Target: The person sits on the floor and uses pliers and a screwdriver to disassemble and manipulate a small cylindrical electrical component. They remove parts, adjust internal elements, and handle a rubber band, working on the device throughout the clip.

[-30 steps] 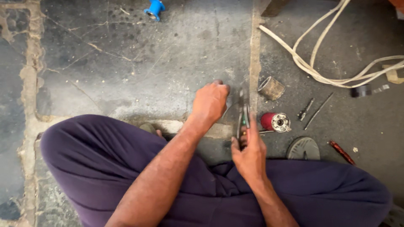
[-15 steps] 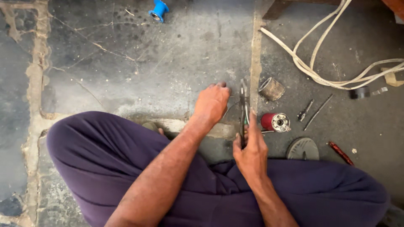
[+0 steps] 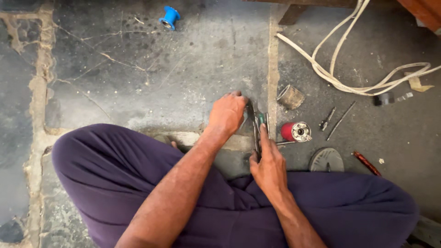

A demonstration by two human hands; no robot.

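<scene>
Two bare hands are working on cracked grey stone floor [image 3: 138,82]: left hand [image 3: 227,112] cupping something hidden, right hand [image 3: 268,165] gripping slim metal pliers [image 3: 256,131] near red cylindrical motor part [image 3: 294,132]

I am not seeing any package, label, sign or screen here.
</scene>
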